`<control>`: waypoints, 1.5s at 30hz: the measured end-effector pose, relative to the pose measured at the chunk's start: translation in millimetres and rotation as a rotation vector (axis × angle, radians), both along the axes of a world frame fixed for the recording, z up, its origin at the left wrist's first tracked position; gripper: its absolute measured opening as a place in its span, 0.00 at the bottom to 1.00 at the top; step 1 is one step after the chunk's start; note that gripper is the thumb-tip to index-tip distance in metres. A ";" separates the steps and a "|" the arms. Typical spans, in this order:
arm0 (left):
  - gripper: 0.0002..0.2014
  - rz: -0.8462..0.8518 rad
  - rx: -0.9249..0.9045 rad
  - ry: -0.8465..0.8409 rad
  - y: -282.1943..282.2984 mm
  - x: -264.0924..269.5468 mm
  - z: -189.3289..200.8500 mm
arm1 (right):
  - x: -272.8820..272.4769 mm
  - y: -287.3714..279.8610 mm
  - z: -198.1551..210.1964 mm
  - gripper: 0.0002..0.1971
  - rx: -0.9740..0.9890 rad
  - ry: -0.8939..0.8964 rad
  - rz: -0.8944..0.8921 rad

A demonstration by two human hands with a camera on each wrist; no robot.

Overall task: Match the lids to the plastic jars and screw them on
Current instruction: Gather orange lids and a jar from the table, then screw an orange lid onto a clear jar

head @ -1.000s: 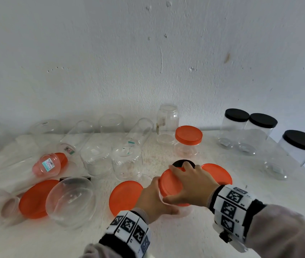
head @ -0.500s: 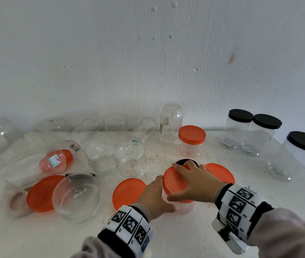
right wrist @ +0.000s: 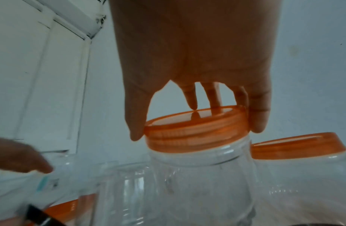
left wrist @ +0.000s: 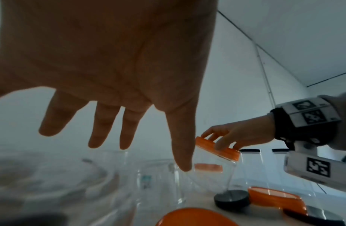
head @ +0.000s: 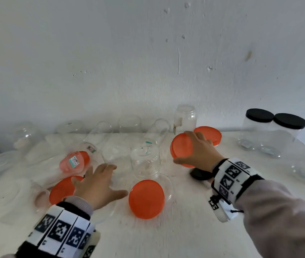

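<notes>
Near the capped jars, your right hand [head: 198, 151] grips the orange-lidded clear plastic jar [right wrist: 197, 168]; set it down, left hand [head: 99, 185] fingers spread, reaching for another.

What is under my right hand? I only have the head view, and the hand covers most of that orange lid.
Observer: The right wrist view shows a clear jar below the orange lid; the right hand grips the lid by its rim.
Operator: Is the lid seated on the jar?
Observer: Its skirt covers the jar's neck all round, with threads showing through. I cannot tell how tight it is.
Operator: Is the jar upright?
Observer: No, in the left wrist view it is tilted.
Operator: Anything in the left hand?
Observer: Nothing. The left wrist view shows the left hand with a bare palm and spread fingers.
</notes>
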State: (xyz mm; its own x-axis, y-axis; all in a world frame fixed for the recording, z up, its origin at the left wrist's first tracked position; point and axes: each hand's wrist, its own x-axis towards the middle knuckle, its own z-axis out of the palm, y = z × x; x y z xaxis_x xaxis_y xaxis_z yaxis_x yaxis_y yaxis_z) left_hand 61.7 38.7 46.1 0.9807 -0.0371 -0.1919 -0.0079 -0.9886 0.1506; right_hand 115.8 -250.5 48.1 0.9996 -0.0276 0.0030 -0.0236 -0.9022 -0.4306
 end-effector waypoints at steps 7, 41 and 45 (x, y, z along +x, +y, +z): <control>0.54 0.037 -0.007 0.127 18.3 -9.2 -18.2 | 47.0 23.2 -21.3 0.53 -0.010 0.018 -0.081; 0.41 0.378 -1.049 -0.247 22.3 0.1 -4.7 | -48.1 111.6 -38.7 0.51 -0.368 0.311 0.474; 0.33 0.383 -1.026 -0.239 17.1 -4.6 -6.2 | -53.7 119.7 -45.0 0.56 -0.395 0.361 0.461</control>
State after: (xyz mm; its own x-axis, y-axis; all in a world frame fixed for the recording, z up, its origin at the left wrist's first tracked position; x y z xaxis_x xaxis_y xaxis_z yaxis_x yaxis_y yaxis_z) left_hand 57.1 55.8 39.9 0.9689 0.2427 -0.0489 0.1324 -0.3410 0.9307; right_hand 62.0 -130.8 3.1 0.8496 0.3335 -0.4087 0.3187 -0.9419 -0.1059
